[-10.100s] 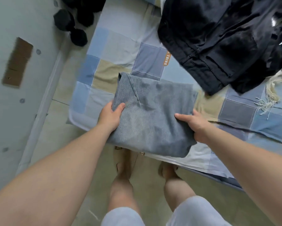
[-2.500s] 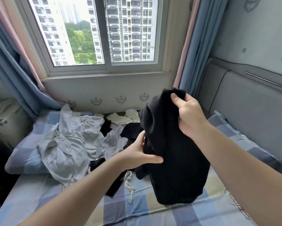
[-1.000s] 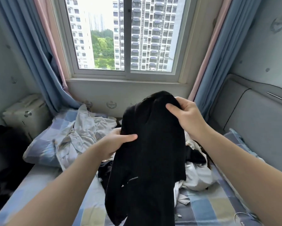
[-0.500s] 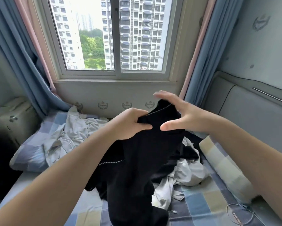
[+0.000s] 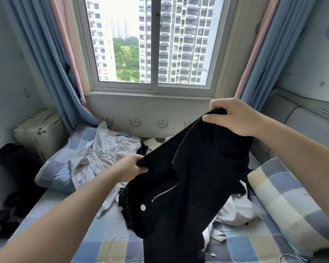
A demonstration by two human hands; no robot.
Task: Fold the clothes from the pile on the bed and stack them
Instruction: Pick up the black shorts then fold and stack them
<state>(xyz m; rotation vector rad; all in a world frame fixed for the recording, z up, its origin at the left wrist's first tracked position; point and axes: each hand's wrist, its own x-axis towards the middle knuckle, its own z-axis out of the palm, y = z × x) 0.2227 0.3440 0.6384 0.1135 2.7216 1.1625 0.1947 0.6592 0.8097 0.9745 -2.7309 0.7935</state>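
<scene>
A black pair of trousers [image 5: 188, 186] with a silver zip and a white button hangs in the air over the bed. My left hand [image 5: 129, 167] grips its waistband at the lower left. My right hand [image 5: 234, 116] grips the waistband higher up at the right, so the top edge is stretched on a slant. Under and behind the trousers lies the pile: crumpled white clothes [image 5: 234, 209] at the right and dark pieces partly hidden. A pale grey garment [image 5: 102, 152] lies rumpled at the left.
The bed has a blue, grey and yellow checked sheet [image 5: 110, 245]. A checked pillow [image 5: 285, 198] lies at the right, another [image 5: 57, 173] at the left. A window with blue curtains is ahead. A padded headboard [image 5: 311, 126] stands right, dark things [image 5: 17, 168] left.
My hands have moved apart along the waistband: the right went up and right and now grips it, the left dropped down and left. The trousers are spread wider.
</scene>
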